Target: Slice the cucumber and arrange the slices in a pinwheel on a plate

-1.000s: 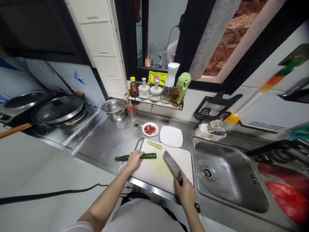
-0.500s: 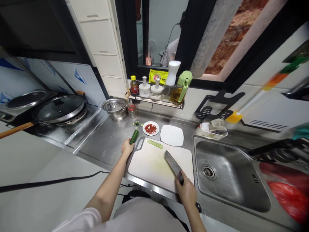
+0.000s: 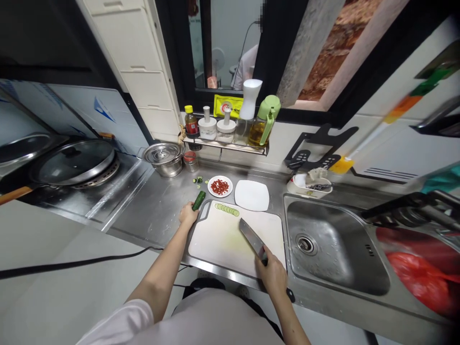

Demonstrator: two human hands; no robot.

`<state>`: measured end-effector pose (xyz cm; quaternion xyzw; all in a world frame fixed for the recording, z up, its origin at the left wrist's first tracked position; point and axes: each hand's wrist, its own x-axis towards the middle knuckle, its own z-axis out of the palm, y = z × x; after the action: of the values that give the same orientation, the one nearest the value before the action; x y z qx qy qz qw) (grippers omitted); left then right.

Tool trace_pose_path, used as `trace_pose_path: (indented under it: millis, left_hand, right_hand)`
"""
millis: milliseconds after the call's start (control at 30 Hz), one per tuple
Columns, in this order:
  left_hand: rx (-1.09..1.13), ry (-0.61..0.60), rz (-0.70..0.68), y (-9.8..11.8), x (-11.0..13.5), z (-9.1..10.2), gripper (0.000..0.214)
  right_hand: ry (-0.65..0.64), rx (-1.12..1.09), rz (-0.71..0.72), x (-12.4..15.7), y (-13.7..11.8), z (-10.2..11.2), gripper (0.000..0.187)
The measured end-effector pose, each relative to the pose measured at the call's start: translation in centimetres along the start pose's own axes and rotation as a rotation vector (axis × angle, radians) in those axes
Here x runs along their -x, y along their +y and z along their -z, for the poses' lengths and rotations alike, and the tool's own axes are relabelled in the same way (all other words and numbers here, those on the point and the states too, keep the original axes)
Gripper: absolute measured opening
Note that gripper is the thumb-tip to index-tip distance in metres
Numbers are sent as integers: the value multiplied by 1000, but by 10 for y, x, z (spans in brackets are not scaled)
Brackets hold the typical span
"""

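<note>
My left hand [image 3: 188, 214] is closed around the lower end of a dark green cucumber [image 3: 199, 201], just left of the cutting board's handle. In my right hand [image 3: 272, 272] is a kitchen knife [image 3: 252, 238], its blade slanting up and left over the white cutting board [image 3: 212, 239]. Overlapping cucumber slices [image 3: 226, 209] lie in a row along the board's far edge. Behind the board stand a small plate of chopped red pieces [image 3: 220, 186] and a bare white square plate [image 3: 252, 195]. Small cucumber scraps [image 3: 198, 180] lie on the counter left of the small plate.
To the right is a steel sink [image 3: 338, 244], with a red plastic bag [image 3: 419, 278] beyond it. A lidded pot [image 3: 164, 159] and a covered wok [image 3: 75, 163] stand left. Along the wall runs a rack [image 3: 226, 145] with condiment jars and an oil bottle [image 3: 264, 122].
The view has shifted slightly, so the scene sits a little further left and up. My left hand still grips the cucumber, and my right still holds the knife over the board.
</note>
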<state>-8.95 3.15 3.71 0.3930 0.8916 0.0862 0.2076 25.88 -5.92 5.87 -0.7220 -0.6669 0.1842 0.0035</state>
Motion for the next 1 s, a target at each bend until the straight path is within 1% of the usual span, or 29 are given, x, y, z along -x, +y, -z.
trace_pose_path:
  millis: [200,300,333,400,433,467,500,567,600,667,700,767,833,933,1000]
  left_hand:
    - [43,-23,-16,-3,0,2,44]
    - [76,-29,-5,-4,4,3,48]
    - [72,5,-2,-3,7,3,51]
    - [44,135,-39,2,15,1,51]
    - [29,209,-93,6,20,0,49]
    - [22,261,-175,11,25,-2,45]
    - [22,278,-271,18,31,-5,42]
    - [27,232,-449,35,42,-14,37]
    - [26,188,-519,44,48,-19,36]
    - [20,83,-615,63,56,-30,33]
    - [17,36,-640,72,59,-35,32]
    - [8,-32,-678,88,65,-45,32]
    - [-13,-66,-688,100,68,-52,32]
    - [-63,-81,-656,112,70,-58,33]
    - [-93,-69,-634,116,72,-61,32]
  right_hand:
    - [-8,4,8,0,0,-2,52]
    - [-9,-3,9,1,0,-2,52]
    - [-4,-13,8,1,-1,-1,52]
    - [7,-41,5,1,-1,0,52]
    - [11,-56,0,1,-1,0,51]
    - [14,-73,-8,1,-1,0,50]
    - [15,-90,-17,1,0,1,50]
    - [15,-123,-35,1,0,1,49]
    - [15,-138,-43,1,1,1,49]
    - [15,-160,-55,1,3,1,50]
    - [14,-168,-62,2,4,1,49]
    - [5,-175,-80,3,5,2,49]
    - [-12,-172,-101,4,6,4,49]
    - [-29,-148,-128,5,7,7,49]
    - [-31,-124,-130,4,8,9,48]
